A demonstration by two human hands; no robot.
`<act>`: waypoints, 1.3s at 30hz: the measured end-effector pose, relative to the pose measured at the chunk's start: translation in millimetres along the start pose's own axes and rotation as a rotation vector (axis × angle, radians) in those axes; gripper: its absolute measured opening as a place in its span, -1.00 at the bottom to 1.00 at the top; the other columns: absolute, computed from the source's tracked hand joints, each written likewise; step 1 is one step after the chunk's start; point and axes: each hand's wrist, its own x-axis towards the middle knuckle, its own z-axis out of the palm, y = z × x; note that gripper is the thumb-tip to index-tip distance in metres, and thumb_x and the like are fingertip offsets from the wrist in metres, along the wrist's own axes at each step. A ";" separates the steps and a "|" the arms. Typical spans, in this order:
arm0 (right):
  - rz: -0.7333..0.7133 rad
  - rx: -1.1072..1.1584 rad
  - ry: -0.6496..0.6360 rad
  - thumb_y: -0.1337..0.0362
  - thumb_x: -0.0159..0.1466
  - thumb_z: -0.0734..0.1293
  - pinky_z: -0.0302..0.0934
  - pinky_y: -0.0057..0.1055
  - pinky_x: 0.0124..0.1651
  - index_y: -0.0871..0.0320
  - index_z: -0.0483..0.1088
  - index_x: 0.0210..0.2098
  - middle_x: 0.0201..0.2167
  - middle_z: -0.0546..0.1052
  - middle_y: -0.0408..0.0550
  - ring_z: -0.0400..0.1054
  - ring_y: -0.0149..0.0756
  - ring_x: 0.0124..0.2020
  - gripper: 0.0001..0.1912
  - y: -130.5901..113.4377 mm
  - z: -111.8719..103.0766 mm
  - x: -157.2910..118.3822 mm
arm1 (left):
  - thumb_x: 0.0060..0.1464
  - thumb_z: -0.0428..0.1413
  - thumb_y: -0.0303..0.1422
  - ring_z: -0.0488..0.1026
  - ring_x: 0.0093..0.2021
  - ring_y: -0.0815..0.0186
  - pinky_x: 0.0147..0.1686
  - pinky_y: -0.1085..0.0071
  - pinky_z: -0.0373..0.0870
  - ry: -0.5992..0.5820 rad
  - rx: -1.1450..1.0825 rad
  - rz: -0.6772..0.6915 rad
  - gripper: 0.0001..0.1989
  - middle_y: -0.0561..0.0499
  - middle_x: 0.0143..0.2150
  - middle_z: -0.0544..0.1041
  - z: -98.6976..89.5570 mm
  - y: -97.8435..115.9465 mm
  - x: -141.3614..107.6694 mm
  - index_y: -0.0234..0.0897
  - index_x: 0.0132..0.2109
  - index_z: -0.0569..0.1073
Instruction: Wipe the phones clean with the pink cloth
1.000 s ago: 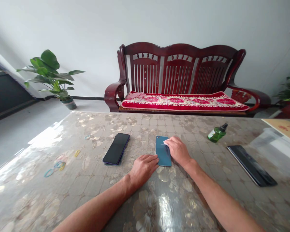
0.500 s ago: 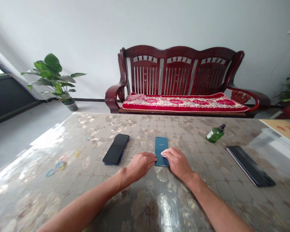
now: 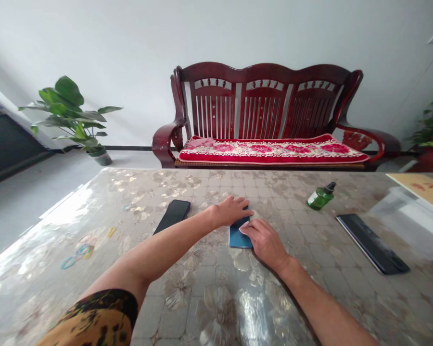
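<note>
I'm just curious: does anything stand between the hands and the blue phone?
Only a white pad, pinched in the right hand, shows between that hand and the blue phone. Nothing visible separates the left hand from the phone's far end, which it mostly covers.

We have the middle phone (image 3: pixel 237 239) on the bench (image 3: pixel 195 312), our left hand (image 3: pixel 233 210) across its far part, our right hand (image 3: pixel 265 239) at its right edge, wipe (image 3: pixel 243 228) on it. Left: we get the left phone (image 3: pixel 173 214), then bands (image 3: pixel 83 250). Right: bottle (image 3: pixel 320 197), right phone (image 3: pixel 373 244) nearer us, tub (image 3: pixel 406 216) right of that. Behind the bench: settee (image 3: pixel 262 108), cushion (image 3: pixel 270 150) on its seat, potted plant (image 3: pixel 72 103) to its left.
</note>
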 end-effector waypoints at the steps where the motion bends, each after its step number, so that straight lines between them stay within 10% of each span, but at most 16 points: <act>1: -0.005 -0.003 0.004 0.44 0.37 0.21 0.30 -0.26 -0.06 0.09 0.52 -0.13 -0.23 0.51 -0.01 0.35 -0.22 -0.16 -0.73 0.4 0.2 -0.1 | 0.12 0.17 -0.53 0.25 0.25 0.04 0.02 0.20 0.34 -0.017 -0.011 -0.004 -0.47 -0.12 0.29 0.28 -0.7 -2.3 1.3 -0.05 0.19 0.31; 11: 0.126 -0.049 0.076 0.38 0.40 0.20 0.27 -0.32 -0.07 0.07 0.53 -0.17 -0.28 0.52 -0.04 0.37 -0.24 -0.17 -0.74 13.2 -5.7 -1.1 | -0.12 0.34 -0.28 0.44 -0.03 -0.01 -0.15 0.22 0.42 -0.147 -0.151 -0.273 -0.43 -0.16 0.05 0.43 -7.7 -13.5 -29.9 -0.21 0.07 0.40; 19: 0.183 -0.175 0.047 0.40 0.37 0.21 0.23 -0.31 -0.08 0.12 0.52 -0.17 -0.29 0.50 -0.02 0.33 -0.20 -0.18 -0.75 25.6 -6.4 -5.4 | 0.04 0.27 -0.13 0.34 0.04 -0.03 -0.02 0.17 0.37 0.004 -0.267 -0.624 -0.54 -0.19 -0.02 0.40 9.2 30.4 -65.6 -0.30 -0.01 0.41; 32: 0.029 -0.161 -0.114 0.42 0.38 0.21 0.23 -0.31 -0.05 0.10 0.48 -0.17 -0.25 0.49 -0.02 0.32 -0.20 -0.15 -0.78 -3.9 5.8 12.0 | -0.11 0.40 -0.12 0.32 0.06 0.02 0.08 0.18 0.32 0.204 -0.432 -0.637 -0.37 -0.11 -0.01 0.38 35.8 23.9 -91.4 -0.24 0.06 0.39; 39: 0.191 -0.290 -0.026 0.49 0.33 0.20 0.19 -0.33 -0.12 0.14 0.51 -0.20 -0.29 0.48 -0.01 0.29 -0.19 -0.21 -0.74 30.8 4.7 21.2 | -0.10 0.40 -0.11 0.33 0.04 0.04 0.07 0.19 0.32 0.254 -0.454 -0.639 -0.35 -0.10 -0.02 0.38 40.7 24.7 -93.7 -0.24 0.09 0.40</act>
